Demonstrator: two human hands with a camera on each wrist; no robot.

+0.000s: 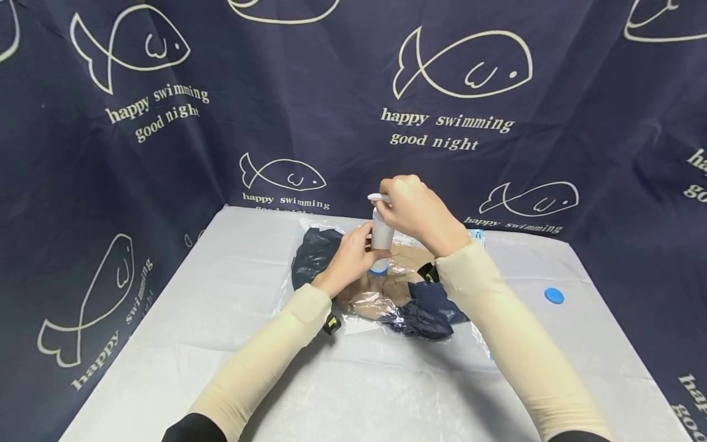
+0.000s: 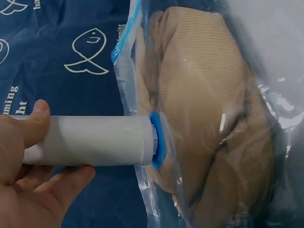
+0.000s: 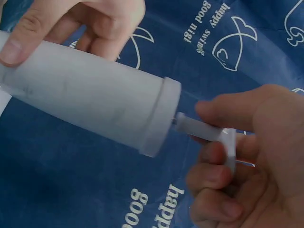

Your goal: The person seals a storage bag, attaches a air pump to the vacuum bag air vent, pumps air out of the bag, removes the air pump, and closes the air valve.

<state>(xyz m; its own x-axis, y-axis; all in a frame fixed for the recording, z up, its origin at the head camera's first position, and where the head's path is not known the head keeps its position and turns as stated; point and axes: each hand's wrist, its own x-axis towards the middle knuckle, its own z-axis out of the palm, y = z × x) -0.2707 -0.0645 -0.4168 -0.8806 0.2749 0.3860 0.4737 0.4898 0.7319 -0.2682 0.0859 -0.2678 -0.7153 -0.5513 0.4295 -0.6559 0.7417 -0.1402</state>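
A white hand pump (image 1: pixel 382 233) stands upright on a clear plastic vacuum bag (image 2: pixel 124 90), its lower end on the blue valve (image 2: pixel 158 140). My left hand (image 1: pixel 353 250) grips the pump's barrel, thumb on one side and fingers on the other. Above it, my right hand (image 1: pixel 415 205) holds the white T-shaped handle (image 3: pixel 229 142), fingers curled round the crosspiece. In the right wrist view the handle's stem sits close to the barrel's end cap (image 3: pixel 164 116). Tan ribbed clothing (image 2: pixel 199 95) and dark clothing (image 1: pixel 428 310) lie inside the bag.
A round blue cap (image 1: pixel 554 296) lies on the white tabletop (image 1: pixel 221 344), to the right of the bag. Dark blue cloth (image 1: pixel 342 92) printed with fish and lettering hangs behind the table and at both sides.
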